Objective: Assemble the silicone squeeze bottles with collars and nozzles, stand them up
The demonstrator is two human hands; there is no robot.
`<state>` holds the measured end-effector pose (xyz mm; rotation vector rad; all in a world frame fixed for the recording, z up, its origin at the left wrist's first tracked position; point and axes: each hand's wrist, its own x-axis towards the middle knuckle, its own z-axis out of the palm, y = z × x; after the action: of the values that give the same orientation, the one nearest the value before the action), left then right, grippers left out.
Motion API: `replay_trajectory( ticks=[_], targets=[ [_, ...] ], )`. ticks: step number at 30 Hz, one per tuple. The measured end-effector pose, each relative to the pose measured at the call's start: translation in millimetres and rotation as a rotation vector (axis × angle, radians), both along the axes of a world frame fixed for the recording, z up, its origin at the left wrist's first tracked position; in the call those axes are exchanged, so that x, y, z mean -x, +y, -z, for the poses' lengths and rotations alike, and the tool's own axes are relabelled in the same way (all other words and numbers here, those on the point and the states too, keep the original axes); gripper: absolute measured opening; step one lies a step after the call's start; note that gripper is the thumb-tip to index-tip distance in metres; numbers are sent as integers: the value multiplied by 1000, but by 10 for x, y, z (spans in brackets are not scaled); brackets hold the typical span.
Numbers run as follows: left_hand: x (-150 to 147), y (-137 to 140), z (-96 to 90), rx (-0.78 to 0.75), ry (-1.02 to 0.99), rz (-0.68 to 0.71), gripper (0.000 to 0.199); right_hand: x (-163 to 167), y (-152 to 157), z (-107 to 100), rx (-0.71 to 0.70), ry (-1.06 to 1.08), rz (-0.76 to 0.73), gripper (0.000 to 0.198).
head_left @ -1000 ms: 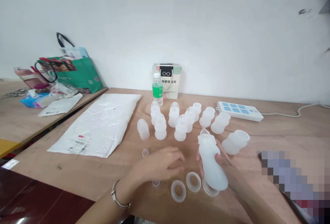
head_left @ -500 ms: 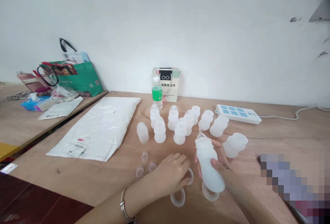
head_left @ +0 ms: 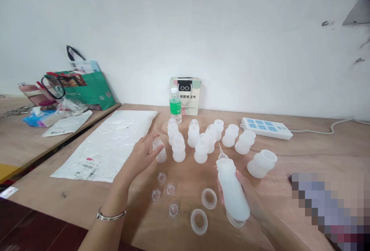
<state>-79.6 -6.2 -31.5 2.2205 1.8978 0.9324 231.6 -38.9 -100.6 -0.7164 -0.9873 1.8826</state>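
Note:
My right hand [head_left: 243, 189] grips a translucent white bottle [head_left: 232, 189], tilted, with a clear pointed tip at its upper end. My left hand [head_left: 144, 154] reaches to a stack of clear domed covers [head_left: 160, 151]; its thumb and fingers are spread around the top, and whether they touch it I cannot tell. In front of the stack lie several small clear pointed tips [head_left: 170, 189]. A translucent ring [head_left: 199, 222] and a second ring [head_left: 209, 199] lie left of the held bottle, while a third ring [head_left: 235, 222] is partly hidden beneath it.
Several wavy white bottles [head_left: 201, 150] stand behind, some topped with domed covers, with an uncapped one [head_left: 262, 163] at the right. Further back are a green-labelled water bottle [head_left: 175, 107], a paper bag [head_left: 190, 106] and a power strip [head_left: 266, 128]. A white plastic mailer [head_left: 115, 143] lies left.
My left hand has moved from above the rings, left and away from me, to the stack of domed covers, uncovering another small tip. My right hand still holds the bottle.

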Motion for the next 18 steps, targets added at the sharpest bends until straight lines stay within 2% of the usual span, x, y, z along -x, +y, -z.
replay_trajectory(
  ticks=[3,5,8,10,11,12,14,18],
  targets=[
    [40,29,54,84,-35,0,30,5,-21,9,5,-38,3,39],
    [33,-19,-7,48,-64,-22,30,-9,-16,46,-10,-81,-25,38],
    [-77,-171,-173,-143,-182,-97,31,-35,-5,97,-49,-137,-54,43],
    [-255,-275,-250,-302,-320,-118,30,-41,-9,107,-71,-165,-59,44],
    [-373,-312,-260,-341,-408,-52,30,-40,-14,106,-77,-174,-66,44],
    [-503,-336,-251,-311,-480,82,30,-37,-19,101,-83,-178,-75,44],
    [-761,-344,-182,-148,-582,273,29,-27,-29,88,-104,-169,-103,46],
    [-1100,-283,35,62,-662,415,28,-8,-36,46,-151,-176,-134,48]
  ],
)
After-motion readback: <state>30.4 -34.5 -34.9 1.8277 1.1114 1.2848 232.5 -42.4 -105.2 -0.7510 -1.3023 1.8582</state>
